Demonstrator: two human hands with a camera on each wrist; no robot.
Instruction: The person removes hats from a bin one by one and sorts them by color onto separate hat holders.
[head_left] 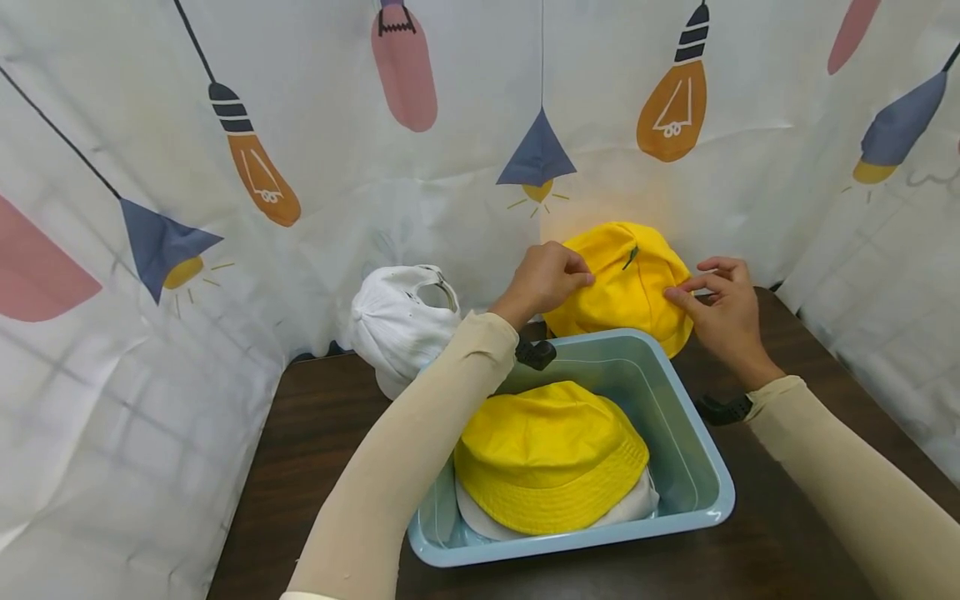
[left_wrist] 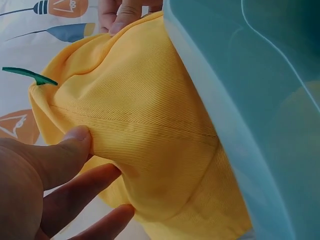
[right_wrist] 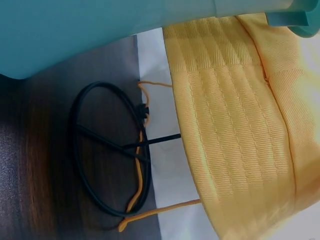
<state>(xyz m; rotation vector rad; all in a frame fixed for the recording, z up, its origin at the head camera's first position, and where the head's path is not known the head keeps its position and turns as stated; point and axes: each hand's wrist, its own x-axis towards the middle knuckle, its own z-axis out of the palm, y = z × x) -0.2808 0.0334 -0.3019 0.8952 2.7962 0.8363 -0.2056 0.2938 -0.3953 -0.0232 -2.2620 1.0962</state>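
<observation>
A yellow bucket hat (head_left: 617, 279) with a green stem on top stands behind the blue-green bin (head_left: 678, 408). My left hand (head_left: 550, 275) pinches its left side; in the left wrist view the thumb (left_wrist: 77, 140) presses the crown and other fingers lie against the fabric lower down. On the opposite side, my right hand (head_left: 723, 308) holds the hat's edge between thumb and fingers. The right wrist view shows the stitched brim (right_wrist: 225, 125) and an orange cord (right_wrist: 139, 175), but not the hand. A second yellow bucket hat (head_left: 551, 454) sits in the bin over something whitish (head_left: 637, 500).
A white cap (head_left: 397, 325) with an opening at its back stands left of the bin, partly behind my left sleeve. A looped black cable (right_wrist: 82, 165) lies on the dark wooden table (head_left: 322, 425). A white curtain (head_left: 465, 108) with lamp prints hangs behind.
</observation>
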